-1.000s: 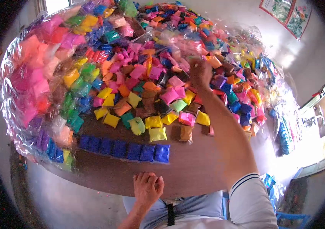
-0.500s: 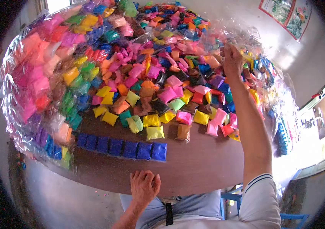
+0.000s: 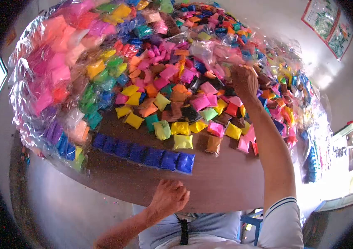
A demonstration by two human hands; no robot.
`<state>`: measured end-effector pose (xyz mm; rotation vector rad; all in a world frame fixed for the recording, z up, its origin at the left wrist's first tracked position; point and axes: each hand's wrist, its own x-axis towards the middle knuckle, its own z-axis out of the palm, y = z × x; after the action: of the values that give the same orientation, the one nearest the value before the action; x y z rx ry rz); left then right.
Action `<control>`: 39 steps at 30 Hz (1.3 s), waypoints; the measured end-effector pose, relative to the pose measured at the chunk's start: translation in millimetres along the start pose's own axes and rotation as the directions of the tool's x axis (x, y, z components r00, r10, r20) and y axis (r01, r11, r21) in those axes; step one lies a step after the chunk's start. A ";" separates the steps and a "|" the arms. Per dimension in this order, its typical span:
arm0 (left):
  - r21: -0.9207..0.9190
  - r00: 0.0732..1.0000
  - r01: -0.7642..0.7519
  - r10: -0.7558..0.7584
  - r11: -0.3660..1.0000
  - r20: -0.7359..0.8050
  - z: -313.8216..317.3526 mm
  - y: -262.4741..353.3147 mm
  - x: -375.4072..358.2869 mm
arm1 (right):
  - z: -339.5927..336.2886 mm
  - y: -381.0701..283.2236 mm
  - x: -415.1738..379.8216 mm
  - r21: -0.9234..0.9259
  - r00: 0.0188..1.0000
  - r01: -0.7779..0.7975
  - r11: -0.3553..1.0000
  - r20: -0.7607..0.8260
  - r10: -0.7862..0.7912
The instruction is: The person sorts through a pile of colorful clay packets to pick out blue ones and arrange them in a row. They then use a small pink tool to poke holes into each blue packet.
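My left hand (image 3: 170, 195) rests near the front edge of the brown table, its fingers curled in with nothing seen in them. Just beyond it lies a joined row of dark blue packets (image 3: 144, 155), flat on the table. My right hand (image 3: 244, 81) reaches far over the heap of small coloured packets (image 3: 201, 102). Its fingers point down among them beside crumpled clear plastic (image 3: 204, 50). The fingertips are blurred and partly hidden, so any packet in them does not show.
Big clear bags of coloured packets (image 3: 56, 62) are piled along the left side. More bagged packets (image 3: 313, 159) lie at the right edge. Loose yellow, pink and brown packets (image 3: 213, 145) border the brown tabletop (image 3: 226, 182). A blue stool (image 3: 252, 222) stands below.
My right hand has come back a little toward me and lower over the heap. My left hand has shifted right, its fingers more curled. The head view has tilted slightly.
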<state>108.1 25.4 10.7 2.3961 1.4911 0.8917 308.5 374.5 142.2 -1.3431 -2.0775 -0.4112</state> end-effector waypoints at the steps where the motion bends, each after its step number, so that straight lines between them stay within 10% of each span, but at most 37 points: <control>1: -0.013 0.992 -0.101 0.102 0.995 0.077 3.0 1.7 5.1 | 13.2 8.0 -3.5 -0.018 0.999 0.037 0.999 -0.016 -0.037; 6: -0.136 0.826 -0.510 0.528 0.849 0.199 48.8 30.5 37.0 | 44.6 32.1 -25.5 -0.084 0.972 0.188 0.979 0.156 -0.174; 10: -0.252 0.755 -0.543 0.597 0.801 0.271 64.0 30.4 67.1 | -24.0 0.4 -11.6 -0.174 0.874 0.093 0.980 0.486 0.003; 13: -0.299 0.753 -0.549 0.617 0.780 0.227 70.8 20.1 79.5 | -55.2 -26.3 4.8 -0.248 0.933 0.136 0.959 0.358 -0.040; 16: -0.316 0.784 -0.553 0.610 0.771 0.117 81.3 22.4 76.0 | -51.4 -62.2 18.1 0.258 0.932 -0.032 0.966 0.356 -0.064; 17: -0.332 0.792 -0.543 0.602 0.771 0.103 87.4 24.8 74.4 | -27.5 -59.0 24.0 0.308 0.890 0.190 0.932 0.346 -0.296; 21: -0.457 0.817 -0.453 0.562 0.765 0.131 86.9 20.9 77.8 | 44.9 -134.1 45.8 0.767 0.790 -0.175 0.618 0.484 -0.377; 24: -0.526 0.788 -0.443 0.595 0.726 0.159 85.7 15.7 80.5 | 163.0 -130.9 90.6 0.826 0.722 0.355 0.439 0.056 -0.690; 28: -0.576 0.818 -0.398 0.560 0.714 0.129 84.7 13.7 80.0 | 193.8 -63.6 168.3 0.389 0.887 0.145 0.910 0.356 -0.293; 33: -0.559 0.804 -0.388 0.565 0.733 0.184 83.7 14.8 81.5 | 146.6 -12.7 172.4 0.053 0.917 0.242 0.969 0.315 -0.246; 36: -0.500 0.819 -0.415 0.552 0.760 0.159 90.1 18.8 76.6 | 147.5 -2.1 175.2 0.078 0.856 0.458 0.885 0.228 -0.463; 39: -0.522 0.817 -0.410 0.556 0.747 0.154 89.3 17.4 76.1 | 183.3 -38.5 175.0 0.435 0.878 0.062 0.898 0.404 -0.257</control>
<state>196.7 96.6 -23.4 2.4158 0.4458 0.8037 162.7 584.2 119.9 -1.0763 -2.4883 0.3047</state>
